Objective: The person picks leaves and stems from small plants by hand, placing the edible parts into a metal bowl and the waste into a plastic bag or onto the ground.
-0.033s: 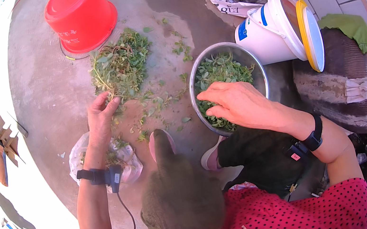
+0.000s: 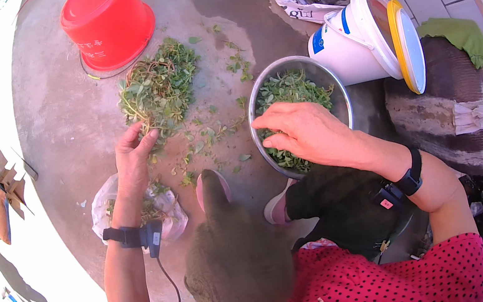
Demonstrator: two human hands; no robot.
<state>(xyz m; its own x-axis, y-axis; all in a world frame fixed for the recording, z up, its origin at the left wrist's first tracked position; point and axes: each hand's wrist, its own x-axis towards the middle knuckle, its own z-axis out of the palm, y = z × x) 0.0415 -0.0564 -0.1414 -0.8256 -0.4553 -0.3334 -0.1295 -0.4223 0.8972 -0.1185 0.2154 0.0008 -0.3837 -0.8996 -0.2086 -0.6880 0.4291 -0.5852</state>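
Note:
A heap of leafy green sprigs (image 2: 163,84) lies on the concrete floor, left of centre. At its near edge my left hand (image 2: 135,152) is closed, thumb and fingers pinching stems of a sprig. My right hand (image 2: 312,136) hovers over the steel bowl (image 2: 347,106), fingers stretched toward its left rim and thumb held apart, with nothing visible between them. Picked greens (image 2: 292,89) fill much of the bowl; my hand hides part of them. Below my left hand, a clear plastic bag (image 2: 171,222) holds some plant scraps.
An upturned red bucket (image 2: 108,26) stands beyond the heap. A white bucket (image 2: 348,45) with a yellow-rimmed lid (image 2: 408,48) is beside the bowl. Loose leaves (image 2: 207,134) are scattered between heap and bowl. My shoes (image 2: 276,209) are close to the bowl and bag.
My right hand has shifted slightly left and up over the bowl, toward its left rim. My left hand stays at the heap's near edge.

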